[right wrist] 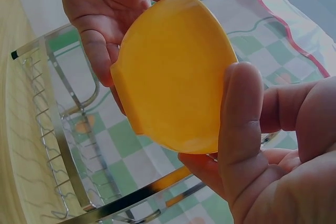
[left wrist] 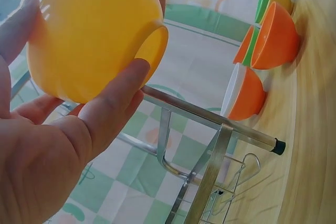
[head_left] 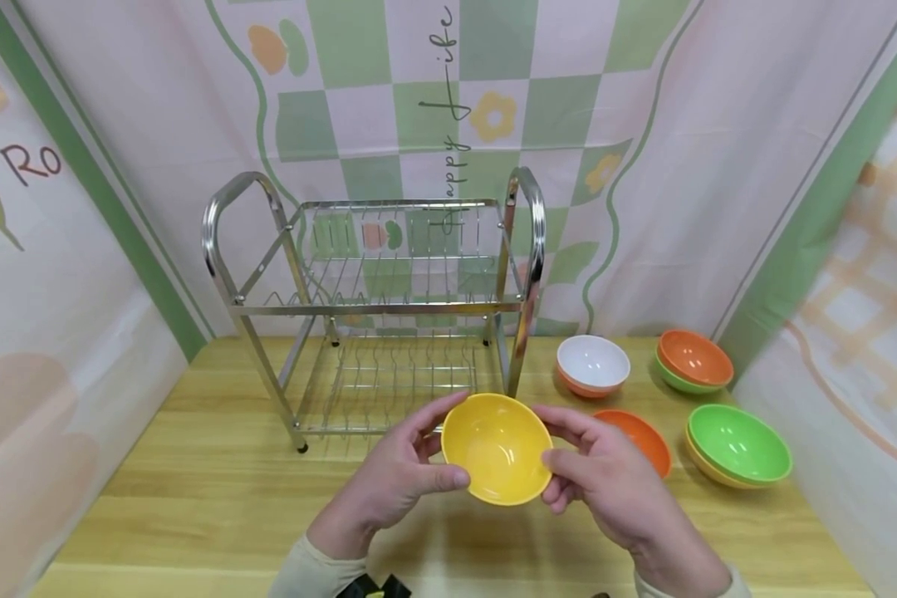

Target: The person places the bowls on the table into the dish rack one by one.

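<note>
Both hands hold a yellow bowl (head_left: 497,449) up over the front of the table, its inside facing the head camera. On its left edge, my left hand (head_left: 411,469) grips it, thumb at the rim and fingers behind. The right hand (head_left: 605,469) pinches the opposite edge, its thumb over the rim and fingers around the outside. In the left wrist view the bowl's rounded outside (left wrist: 100,35) and raised foot show between the hands. The right wrist view has the right thumb (right wrist: 241,108) against the bowl's side, with the left hand (right wrist: 105,19) across from it.
A two-tier metal dish rack (head_left: 381,309) stands behind the hands. To the right are a white-lined orange bowl (head_left: 594,362), an orange bowl (head_left: 643,440) partly behind the right hand, an orange bowl on a green one (head_left: 693,359), and a green bowl on a yellow one (head_left: 738,444).
</note>
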